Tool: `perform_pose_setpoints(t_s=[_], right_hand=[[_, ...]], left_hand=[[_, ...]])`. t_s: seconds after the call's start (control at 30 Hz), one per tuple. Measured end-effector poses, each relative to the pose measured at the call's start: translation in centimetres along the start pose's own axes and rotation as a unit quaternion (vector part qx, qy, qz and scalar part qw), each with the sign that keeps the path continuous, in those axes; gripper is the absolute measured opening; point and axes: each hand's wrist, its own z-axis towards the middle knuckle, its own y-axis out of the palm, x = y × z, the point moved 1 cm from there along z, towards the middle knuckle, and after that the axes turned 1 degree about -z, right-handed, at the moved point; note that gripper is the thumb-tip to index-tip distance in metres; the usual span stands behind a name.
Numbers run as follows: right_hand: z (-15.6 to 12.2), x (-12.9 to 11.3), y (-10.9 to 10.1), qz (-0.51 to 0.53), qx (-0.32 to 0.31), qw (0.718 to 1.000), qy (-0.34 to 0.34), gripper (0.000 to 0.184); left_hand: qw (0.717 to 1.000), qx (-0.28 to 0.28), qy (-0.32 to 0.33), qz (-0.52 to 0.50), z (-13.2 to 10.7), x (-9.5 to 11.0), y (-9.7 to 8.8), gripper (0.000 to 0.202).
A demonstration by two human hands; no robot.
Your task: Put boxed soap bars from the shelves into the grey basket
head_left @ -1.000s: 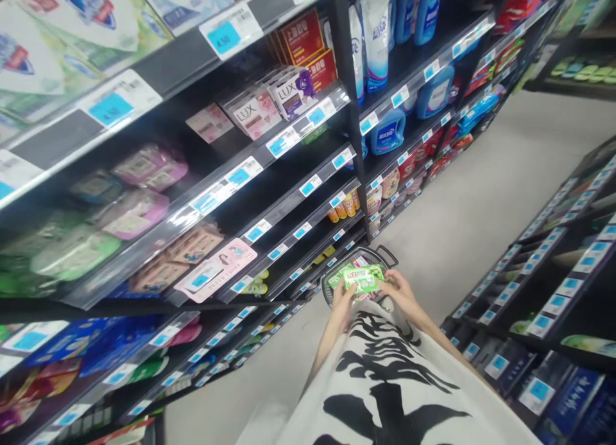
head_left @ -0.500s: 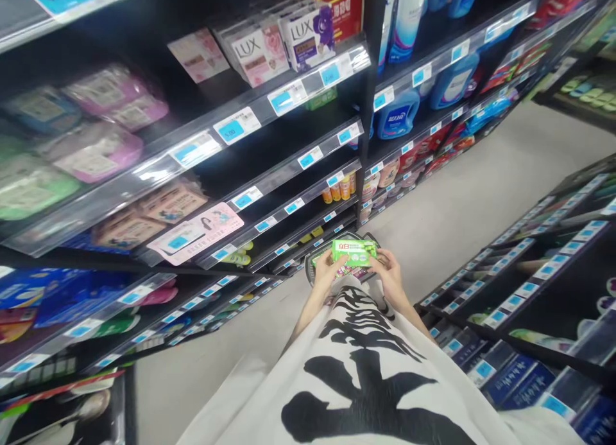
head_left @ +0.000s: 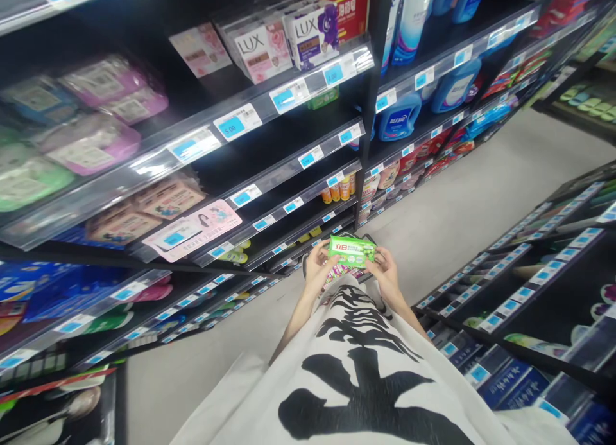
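Observation:
I hold a small green packet (head_left: 351, 250) with red and white print in both hands, low in front of my white shirt with black markings. My left hand (head_left: 318, 270) grips its left end and my right hand (head_left: 385, 273) grips its right end, fingers curled around it. Just beneath the packet sits a dark shopping basket (head_left: 308, 270), mostly hidden by my hands, with a few packets showing inside.
Black shelving (head_left: 289, 175) with blue price tags runs along my left, stocked with LUX soap boxes (head_left: 282, 37), pink and green packs, and blue detergent bottles (head_left: 399, 114). Another low shelf (head_left: 529, 265) stands on my right. A grey floor aisle (head_left: 481, 194) stretches ahead.
The green packet has been lifted up out of the basket and held level between both hands. My view has tilted down and shifted slightly along the shelves.

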Motion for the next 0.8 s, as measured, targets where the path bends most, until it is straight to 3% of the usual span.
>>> perform_pose_setpoints(t_s=[0.17, 0.27, 0.4, 0.5, 0.63, 0.8], right_hand=[[-0.4, 0.5, -0.4, -0.022, -0.009, 1.000, -0.008, 0.071], [-0.5, 0.6, -0.9, -0.085, -0.005, 0.993, -0.078, 0.066], [-0.7, 0.1, -1.4, -0.185, 0.014, 0.952, -0.245, 0.038], [-1.0, -0.8, -1.4, -0.247, 0.029, 0.900, -0.358, 0.036], [-1.5, -1.8, -1.1, -0.295, 0.036, 0.856, -0.423, 0.046], [-1.8, -2.3, -1.0, -0.306, 0.022, 0.844, -0.441, 0.047]], left_hand=[[0.989, -0.029, 0.092, 0.110, -0.2, 0.6, -1.1, 0.059], [0.966, -0.065, 0.172, 0.181, -0.5, 1.3, -1.4, 0.048], [0.898, -0.165, 0.338, 0.227, -1.0, 2.8, -1.2, 0.033], [0.841, -0.201, 0.428, 0.265, -1.3, 3.3, -1.2, 0.038], [0.813, -0.162, 0.474, 0.296, -1.6, 3.2, -1.5, 0.038], [0.811, -0.154, 0.474, 0.304, -1.7, 3.2, -1.5, 0.033]])
